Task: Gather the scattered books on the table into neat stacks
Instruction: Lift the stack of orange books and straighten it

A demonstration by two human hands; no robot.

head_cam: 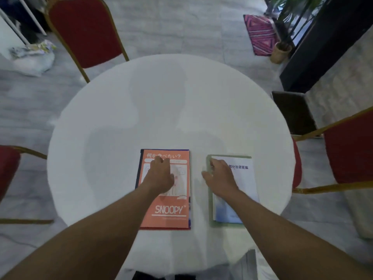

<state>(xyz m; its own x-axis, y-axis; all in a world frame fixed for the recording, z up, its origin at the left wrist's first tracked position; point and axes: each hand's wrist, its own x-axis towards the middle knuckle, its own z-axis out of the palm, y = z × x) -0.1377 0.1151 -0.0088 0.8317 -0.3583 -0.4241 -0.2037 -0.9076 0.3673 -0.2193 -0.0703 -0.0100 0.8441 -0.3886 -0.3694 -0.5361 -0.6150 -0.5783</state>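
Observation:
Two stacks of books lie side by side on the near half of the round white table [121,110]. On the left, an orange Snoopy book [171,211] tops a stack with a dark blue cover edge showing beneath. My left hand [161,174] rests on its upper part, fingers curled. On the right, a white and blue book [242,178] lies on a pale green book [211,201]. My right hand [220,176] lies on that stack's top left corner, fingers spread, thumb off the left edge.
Red chairs with gold frames stand at the far left [84,31], the left edge [8,164] and the right [347,150]. A black bin [292,112] is on the floor to the right. A pink patterned cushion [260,33] and a potted plant [280,51] are far right.

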